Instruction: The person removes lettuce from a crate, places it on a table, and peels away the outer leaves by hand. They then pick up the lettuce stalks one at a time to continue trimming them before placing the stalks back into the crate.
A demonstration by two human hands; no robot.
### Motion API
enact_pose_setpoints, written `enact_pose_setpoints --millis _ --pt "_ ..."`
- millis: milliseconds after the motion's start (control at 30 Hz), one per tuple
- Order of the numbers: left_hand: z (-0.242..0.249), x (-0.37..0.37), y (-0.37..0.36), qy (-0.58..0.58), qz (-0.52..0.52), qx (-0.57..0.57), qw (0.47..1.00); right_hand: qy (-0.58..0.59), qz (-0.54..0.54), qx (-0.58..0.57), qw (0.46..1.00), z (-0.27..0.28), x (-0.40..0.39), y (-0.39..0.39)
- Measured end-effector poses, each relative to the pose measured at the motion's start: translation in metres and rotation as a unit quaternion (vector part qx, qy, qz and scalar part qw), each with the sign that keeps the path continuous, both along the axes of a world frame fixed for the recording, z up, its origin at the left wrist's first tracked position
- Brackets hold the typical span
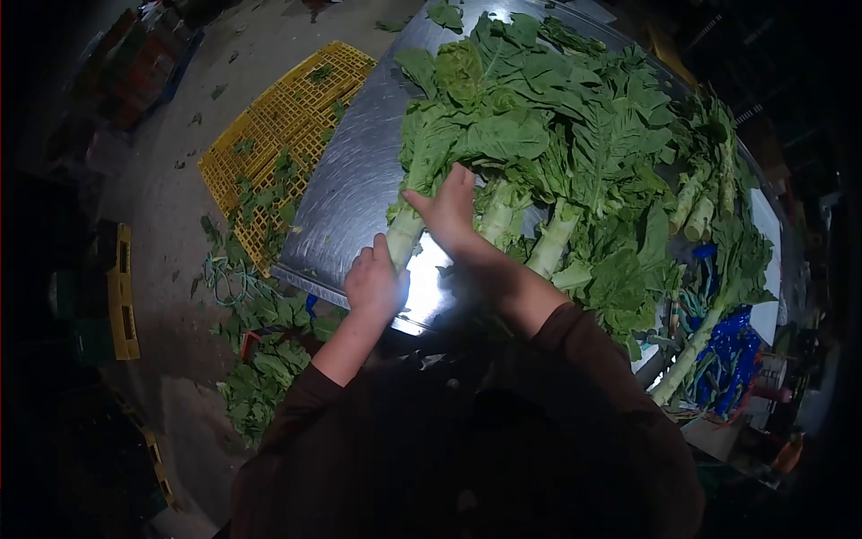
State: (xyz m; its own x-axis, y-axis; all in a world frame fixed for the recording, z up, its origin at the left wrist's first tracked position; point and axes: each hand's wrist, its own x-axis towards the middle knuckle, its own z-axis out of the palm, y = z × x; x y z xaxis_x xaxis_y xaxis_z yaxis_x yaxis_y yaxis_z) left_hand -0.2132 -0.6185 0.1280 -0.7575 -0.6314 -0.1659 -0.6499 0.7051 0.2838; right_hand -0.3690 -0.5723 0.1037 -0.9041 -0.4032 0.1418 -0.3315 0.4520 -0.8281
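A celtuce stalk (409,235) with a thick pale-green stem and leafy top lies slanted on the metal table. My left hand (373,283) is wrapped round the stem's lower end, near the table's front edge. Farther up, my right hand (447,208) has its thumb stretched apart from its fingers. Its thumb reaches the stem just below the leaves. Right of that hand, more celtuce stalks (554,238) lie side by side, their big leaves (539,108) heaped toward the far side.
The metal table (346,184) shows scratched bare steel on the left. Yellow plastic grating (278,117) lies on the floor, strewn with leaves. Loose leaves (269,382) pile below the table's left corner. At the right are trimmed stems (699,218) and a blue bag (729,346).
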Motion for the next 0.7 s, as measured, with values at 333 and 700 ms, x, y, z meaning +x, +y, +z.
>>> enact_pose_setpoints --millis 333,700 --pt "0.002 0.008 -0.017 0.077 0.040 0.439 0.894 -0.125 -0.062 -0.119 0.983 -0.030 -0.033 0.000" --pt "-0.007 0.008 0.011 0.141 -0.038 -0.056 0.988 -0.164 -0.015 -0.121 0.979 0.011 -0.030 -0.011"
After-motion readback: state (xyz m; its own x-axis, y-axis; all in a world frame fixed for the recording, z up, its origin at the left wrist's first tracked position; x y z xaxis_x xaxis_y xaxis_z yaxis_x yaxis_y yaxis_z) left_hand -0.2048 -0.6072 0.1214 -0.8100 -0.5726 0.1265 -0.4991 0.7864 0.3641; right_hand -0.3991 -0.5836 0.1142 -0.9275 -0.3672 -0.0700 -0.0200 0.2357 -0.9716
